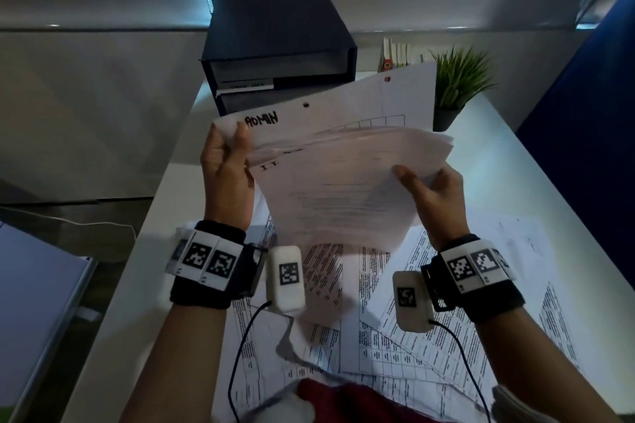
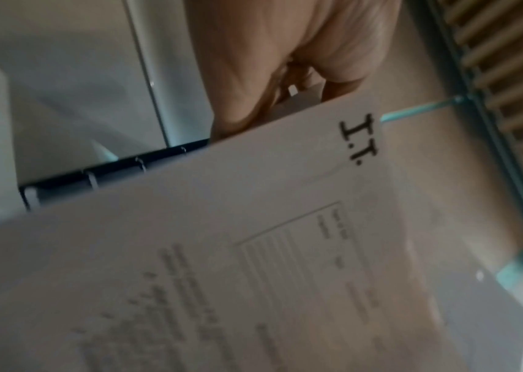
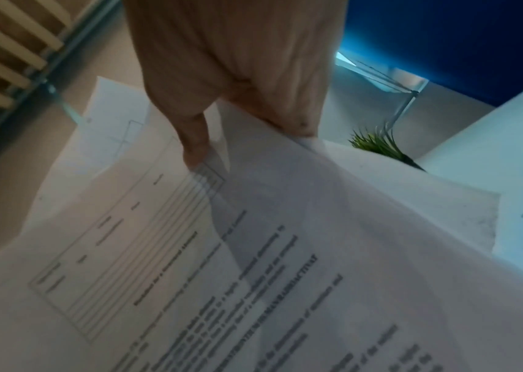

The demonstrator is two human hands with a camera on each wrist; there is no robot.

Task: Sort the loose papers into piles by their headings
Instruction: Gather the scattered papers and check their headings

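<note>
Head view, from the left: the left hand (image 1: 225, 165) pinches the top-left corner of a held-up sheaf of white printed papers (image 1: 343, 189), its fingers (image 1: 240, 137) curled round the edge of the rear sheet headed ADMIN (image 1: 262, 119). In front of that, the left wrist view shows a sheet headed I.T. (image 2: 360, 139). The right hand (image 1: 431, 192) grips the sheaf's right edge, thumb on the front page and fingers behind. Below, loose white sheets printed with tables (image 1: 395, 336) lie overlapped across the white desk (image 1: 508, 154); no sorted piles are apparent. Behind stand a dark box-shaped file tray (image 1: 278, 45) and, further right, a small green potted plant (image 1: 458, 79). The sheaf fans unevenly, so I judge that a loosened pinch could spill mixed headings back onto the scatter, or that two clinging sheets could land together in one pile.
</note>
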